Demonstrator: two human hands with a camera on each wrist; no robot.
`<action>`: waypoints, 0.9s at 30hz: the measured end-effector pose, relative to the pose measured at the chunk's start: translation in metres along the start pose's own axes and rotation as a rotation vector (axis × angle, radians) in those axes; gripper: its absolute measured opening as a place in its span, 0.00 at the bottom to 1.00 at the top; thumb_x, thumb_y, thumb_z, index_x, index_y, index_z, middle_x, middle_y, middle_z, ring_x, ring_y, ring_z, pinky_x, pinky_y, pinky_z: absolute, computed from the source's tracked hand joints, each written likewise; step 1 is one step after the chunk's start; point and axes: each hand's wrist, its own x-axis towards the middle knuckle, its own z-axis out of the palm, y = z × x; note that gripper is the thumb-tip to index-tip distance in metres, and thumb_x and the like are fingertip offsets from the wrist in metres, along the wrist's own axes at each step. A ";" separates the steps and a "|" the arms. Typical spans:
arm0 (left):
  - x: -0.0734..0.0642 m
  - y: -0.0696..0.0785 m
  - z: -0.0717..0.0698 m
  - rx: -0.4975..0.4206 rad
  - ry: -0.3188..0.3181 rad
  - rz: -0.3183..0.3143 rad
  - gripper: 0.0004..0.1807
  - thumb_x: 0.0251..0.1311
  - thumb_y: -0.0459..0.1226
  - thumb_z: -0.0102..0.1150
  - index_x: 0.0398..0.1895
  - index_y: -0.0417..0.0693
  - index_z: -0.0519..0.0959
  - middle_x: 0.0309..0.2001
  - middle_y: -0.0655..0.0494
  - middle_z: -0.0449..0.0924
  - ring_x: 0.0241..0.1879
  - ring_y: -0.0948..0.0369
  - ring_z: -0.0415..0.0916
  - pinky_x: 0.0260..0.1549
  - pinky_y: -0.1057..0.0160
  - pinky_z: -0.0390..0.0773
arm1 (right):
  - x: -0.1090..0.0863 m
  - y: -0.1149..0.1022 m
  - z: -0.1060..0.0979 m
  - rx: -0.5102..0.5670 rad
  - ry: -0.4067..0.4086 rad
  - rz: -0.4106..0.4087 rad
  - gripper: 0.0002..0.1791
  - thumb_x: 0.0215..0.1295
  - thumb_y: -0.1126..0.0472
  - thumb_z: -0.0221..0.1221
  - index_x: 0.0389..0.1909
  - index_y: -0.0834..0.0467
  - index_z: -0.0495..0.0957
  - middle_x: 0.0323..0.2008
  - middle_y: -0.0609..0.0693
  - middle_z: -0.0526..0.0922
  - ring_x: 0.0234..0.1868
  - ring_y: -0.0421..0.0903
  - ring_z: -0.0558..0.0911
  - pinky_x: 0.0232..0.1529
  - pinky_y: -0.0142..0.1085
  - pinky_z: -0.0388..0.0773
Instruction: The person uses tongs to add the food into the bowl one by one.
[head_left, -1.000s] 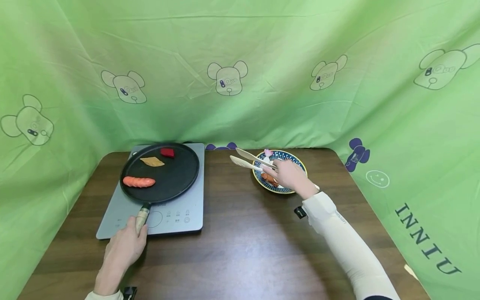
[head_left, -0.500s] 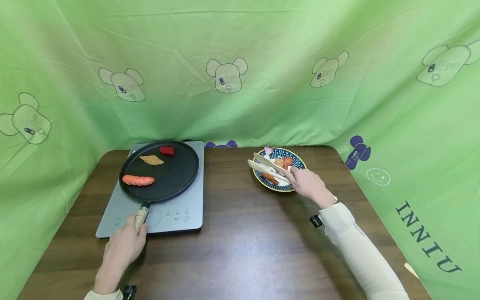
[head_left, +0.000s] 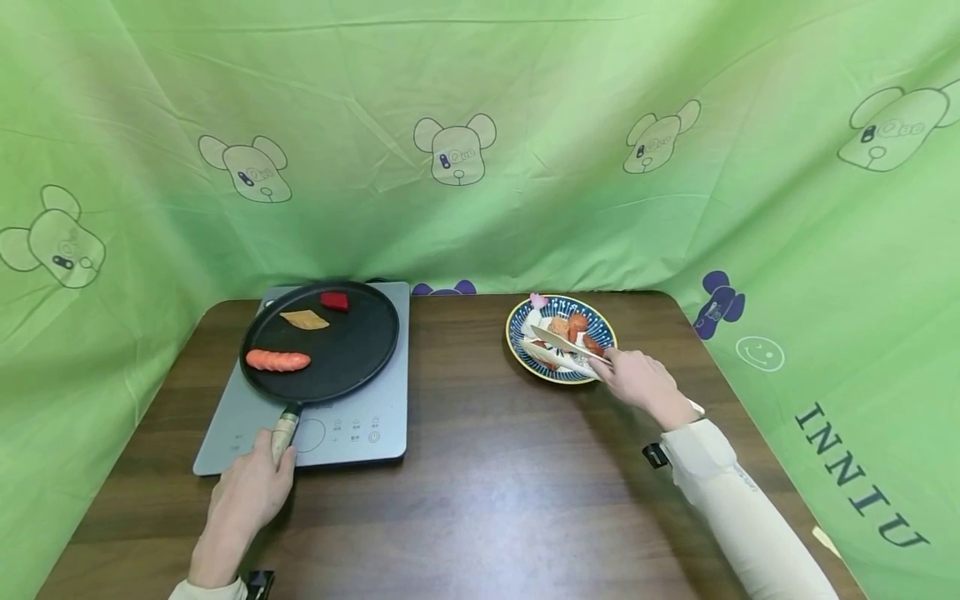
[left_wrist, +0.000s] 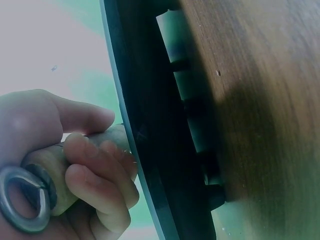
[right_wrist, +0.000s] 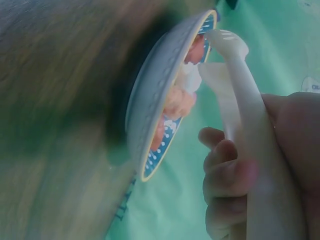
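Observation:
My left hand (head_left: 251,492) grips the handle (head_left: 283,435) of a black flat pan (head_left: 352,350); the left wrist view shows fingers curled round it, with a metal ring (left_wrist: 22,200) at its end. In the pan lie a scored pink sausage (head_left: 277,360), a tan flat piece (head_left: 304,320) and a dark red piece (head_left: 334,301). My right hand (head_left: 645,385) holds pale tongs (right_wrist: 250,125), their tips apart over a blue-patterned plate (head_left: 513,346). Reddish-brown pieces (head_left: 577,325), a light brown piece (right_wrist: 178,101) and white food are on that plate. Whether the tips touch food, I cannot tell.
The pan sits on a grey induction cooker (head_left: 352,437) at the left of the wooden table (head_left: 480,492). A green printed cloth (head_left: 525,217) hangs behind and at both sides. A small pink item (head_left: 537,301) is at the plate's back left rim.
My right hand has moved right and toward me with the tongs, whose tips went from left of the plate to over it. The left hand and the pan stay put.

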 end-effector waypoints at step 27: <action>0.001 -0.001 0.000 -0.001 0.001 0.009 0.30 0.70 0.47 0.40 0.60 0.29 0.54 0.24 0.45 0.68 0.19 0.53 0.65 0.16 0.57 0.63 | -0.006 0.006 0.006 -0.063 -0.133 -0.035 0.24 0.64 0.39 0.54 0.30 0.57 0.74 0.24 0.56 0.78 0.24 0.56 0.78 0.25 0.53 0.71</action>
